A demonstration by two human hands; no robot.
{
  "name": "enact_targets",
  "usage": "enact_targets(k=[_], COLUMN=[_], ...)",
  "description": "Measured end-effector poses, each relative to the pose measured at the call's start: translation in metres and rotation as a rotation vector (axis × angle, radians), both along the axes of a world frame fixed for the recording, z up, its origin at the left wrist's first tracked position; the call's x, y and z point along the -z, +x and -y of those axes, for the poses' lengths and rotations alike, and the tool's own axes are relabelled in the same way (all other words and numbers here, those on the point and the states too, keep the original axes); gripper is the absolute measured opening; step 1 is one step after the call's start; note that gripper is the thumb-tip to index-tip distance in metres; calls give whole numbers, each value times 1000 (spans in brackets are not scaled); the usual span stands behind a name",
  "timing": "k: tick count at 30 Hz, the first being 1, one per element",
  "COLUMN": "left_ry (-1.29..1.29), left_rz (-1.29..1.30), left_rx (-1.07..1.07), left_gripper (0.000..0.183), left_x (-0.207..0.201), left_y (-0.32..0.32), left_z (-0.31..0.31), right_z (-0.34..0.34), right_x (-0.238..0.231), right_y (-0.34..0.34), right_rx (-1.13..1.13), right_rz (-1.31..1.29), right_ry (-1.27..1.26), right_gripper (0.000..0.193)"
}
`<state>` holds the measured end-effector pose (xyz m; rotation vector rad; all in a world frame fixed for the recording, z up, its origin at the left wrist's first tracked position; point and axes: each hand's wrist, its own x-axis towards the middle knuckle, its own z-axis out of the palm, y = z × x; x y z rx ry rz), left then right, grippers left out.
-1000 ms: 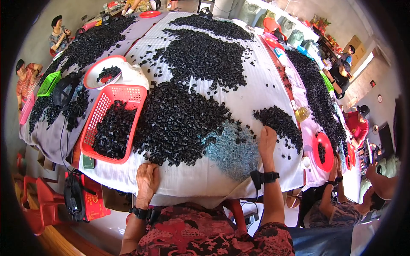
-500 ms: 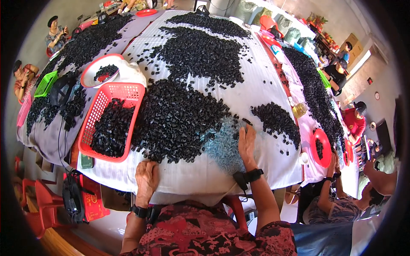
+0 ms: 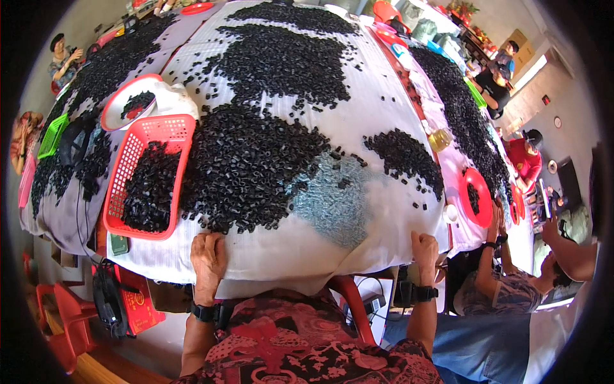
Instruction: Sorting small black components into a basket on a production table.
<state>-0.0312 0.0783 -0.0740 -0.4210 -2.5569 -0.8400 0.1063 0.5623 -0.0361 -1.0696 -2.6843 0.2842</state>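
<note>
Right hand (image 3: 425, 249): half a second ago at the right edge of the blue heap (image 3: 331, 206); now clear of it, at the heap's 4 o'clock, by the near edge of the cloth (image 3: 391, 221).
Right grip: fingers curled in and pressed together, a loose fist; palm hidden, cannot tell whether anything is inside.
Left hand (image 3: 208, 256): little changed; just below the near edge of the black pile (image 3: 256, 169), at the blue heap's 8 o'clock.
Left grip: fingers bent, side by side; underside hidden, cannot tell how far closed or whether it pinches anything.
Blue heap: pale-blue bits, uncovered now that the hand is off; meets the black pile at its 10 o'clock; a few black pieces lie on it.
Black pile: short tube-like pieces, between the blue heap and the basket (image 3: 157, 130).
Small pile (image 3: 401, 157): like pieces, at the blue heap's 2 o'clock.
Basket: red, latticed, part-filled with black pieces, at the black pile's 9 o'clock.
View: whole table sits higher and further left than before.
</note>
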Motion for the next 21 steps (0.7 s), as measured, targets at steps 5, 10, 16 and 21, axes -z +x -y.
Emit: enact_targets(k=[5,10,16,21], left_ry=[28,6,-8,13], left_rz=[-2,-20,1,2], left_rx=[7,8,7,4], left_gripper=[10,10,11,11], left_x=[-4,-3,-5,-6], left_y=[2,0,1,1], left_z=[-1,-3,-1,-4], right_z=[-3,-2,-7,-19], right_x=[18,47,47,32], right_y=[46,58,65,66], right_rx=[200,433,353,377], right_rz=[184,-444,-434,-414], right_ry=[-211,-1144,-1126,-1023], right_gripper=[59,51,41,28])
